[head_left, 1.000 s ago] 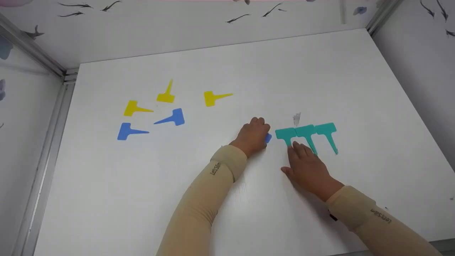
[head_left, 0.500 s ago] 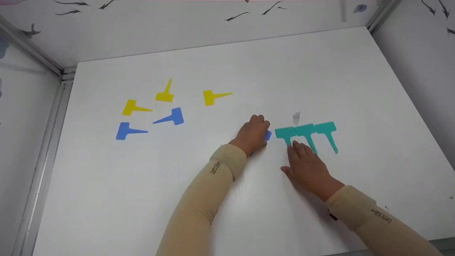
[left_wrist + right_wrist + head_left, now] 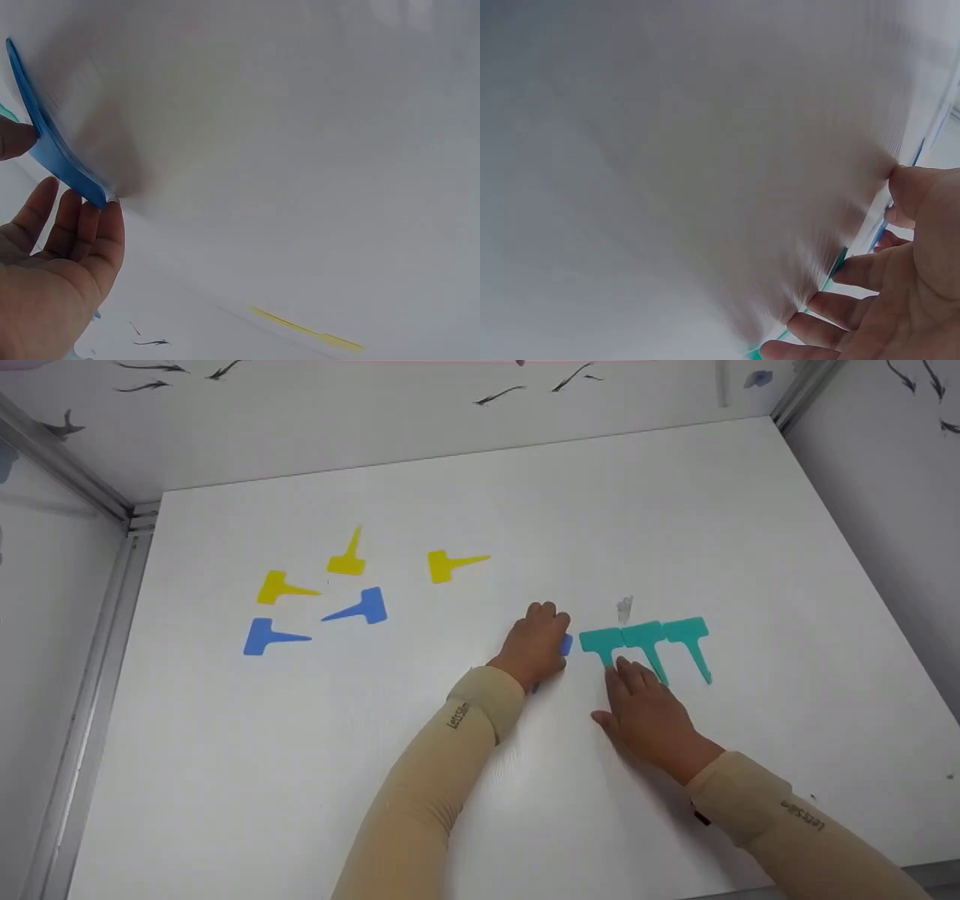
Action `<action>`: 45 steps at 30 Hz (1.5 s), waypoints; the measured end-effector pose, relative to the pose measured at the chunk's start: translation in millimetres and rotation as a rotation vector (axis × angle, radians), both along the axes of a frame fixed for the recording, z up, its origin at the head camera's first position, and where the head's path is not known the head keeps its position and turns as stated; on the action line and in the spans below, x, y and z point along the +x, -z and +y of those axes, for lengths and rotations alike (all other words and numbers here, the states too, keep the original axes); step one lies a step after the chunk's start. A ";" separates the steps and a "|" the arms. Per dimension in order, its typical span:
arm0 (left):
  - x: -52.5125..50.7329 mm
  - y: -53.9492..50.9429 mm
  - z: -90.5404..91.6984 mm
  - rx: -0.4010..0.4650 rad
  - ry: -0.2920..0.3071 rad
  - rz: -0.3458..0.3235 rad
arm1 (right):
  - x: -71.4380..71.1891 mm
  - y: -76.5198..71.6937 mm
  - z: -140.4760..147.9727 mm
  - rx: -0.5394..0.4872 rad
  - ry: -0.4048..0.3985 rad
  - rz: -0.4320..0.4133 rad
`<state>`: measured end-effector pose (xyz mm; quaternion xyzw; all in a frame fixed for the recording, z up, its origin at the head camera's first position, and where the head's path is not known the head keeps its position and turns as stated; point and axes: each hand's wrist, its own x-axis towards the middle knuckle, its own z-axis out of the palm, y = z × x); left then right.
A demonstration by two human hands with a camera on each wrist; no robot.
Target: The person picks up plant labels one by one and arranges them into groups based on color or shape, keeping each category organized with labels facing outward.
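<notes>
My left hand grips a blue T-shaped plant label, mostly covered by the hand in the head view. In the left wrist view, thumb and fingers hold the label by its edges. Just to its right, three green plant labels form a row, heads at the top and stems toward me; the left two heads meet. My right hand lies palm down with fairly straight fingers, touching the stems of the left and middle green ones. Its fingertips meet the board in the right wrist view.
Toward the left lie three yellow plant labels and two blue plant labels, turned various ways. A grey smudge marks the white board above the green row. Patterned white walls enclose the back and sides.
Beneath my left hand, the blue label's stem tip has come into sight near the wrist. The right hand and the green labels stay in place; the view shifts slightly.
</notes>
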<state>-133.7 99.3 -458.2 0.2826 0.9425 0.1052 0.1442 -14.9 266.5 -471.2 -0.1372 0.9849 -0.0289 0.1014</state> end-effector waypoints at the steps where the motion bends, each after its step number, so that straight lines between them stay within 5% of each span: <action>1: 0.6 -0.1 0.8 -0.001 -0.010 -0.001 | -0.1 0.3 -0.1 0.004 -0.002 0.003; 12: 5.1 -0.6 12.1 -0.028 -0.103 -0.008 | -1.4 0.7 -1.1 -0.003 0.034 -0.040; 37: 14.4 -1.4 28.4 -0.062 -0.187 0.044 | -0.2 -1.1 -1.8 -0.007 0.043 -0.065; 45: 15.5 -1.6 30.5 -0.045 -0.196 0.013 | -0.3 1.0 -1.0 -0.013 0.045 -0.058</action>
